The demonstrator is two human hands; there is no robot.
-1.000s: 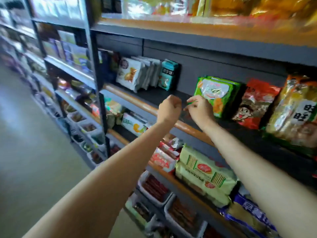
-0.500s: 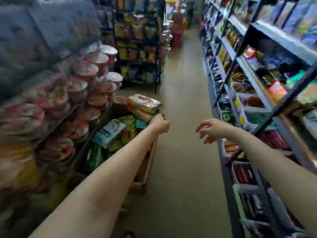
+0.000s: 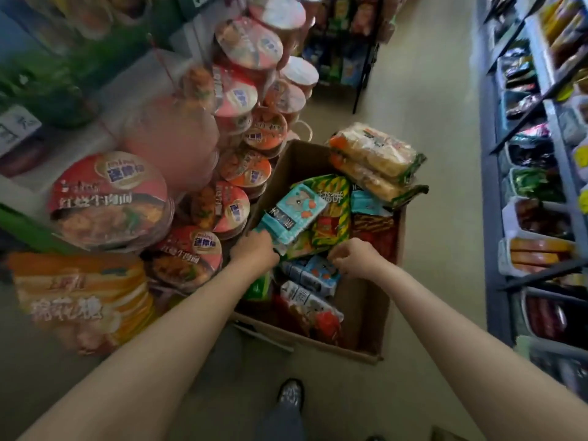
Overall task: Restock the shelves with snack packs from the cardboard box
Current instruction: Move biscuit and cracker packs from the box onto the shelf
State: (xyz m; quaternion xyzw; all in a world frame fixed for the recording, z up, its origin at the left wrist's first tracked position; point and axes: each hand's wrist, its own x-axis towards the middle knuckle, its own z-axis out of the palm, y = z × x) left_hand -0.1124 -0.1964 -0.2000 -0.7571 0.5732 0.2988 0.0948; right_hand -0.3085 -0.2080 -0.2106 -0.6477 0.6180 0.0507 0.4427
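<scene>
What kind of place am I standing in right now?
Most likely a small grocery or convenience store aisle: stacked instant noodle bowls on one side, shelves of packaged food on the other, and a cardboard box of snack packs on the floor.

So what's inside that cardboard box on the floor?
The cardboard box holds jumbled snack packs: teal packs, a yellow-green pack, and red ones. Anything deeper is covered by the top packs.

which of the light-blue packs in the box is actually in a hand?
The raised light-blue pack, gripped by the left hand. The other two blue packs lie loose lower in the box.
</scene>
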